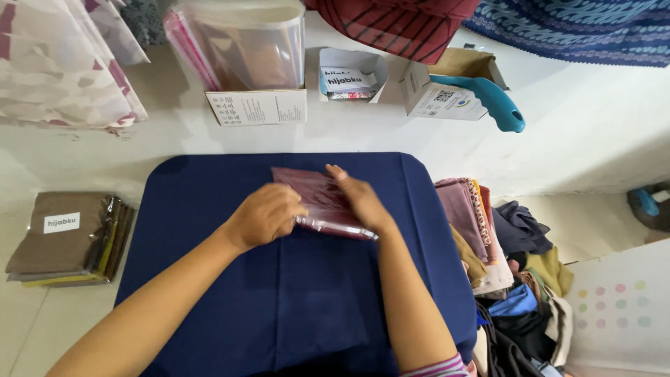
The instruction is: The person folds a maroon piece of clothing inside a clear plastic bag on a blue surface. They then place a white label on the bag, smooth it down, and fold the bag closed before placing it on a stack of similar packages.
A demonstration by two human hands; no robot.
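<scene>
Both hands, left hand [264, 215] and right hand [363, 202], press flat on the maroon packet [322, 202] on the blue desk [293, 293], seemingly smoothing it.

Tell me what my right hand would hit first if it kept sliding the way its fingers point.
Probably the small open white box beyond the board's far edge. The right hand lies on the maroon packet, fingers pointing up-left across the navy board; depth is uncertain.
</scene>
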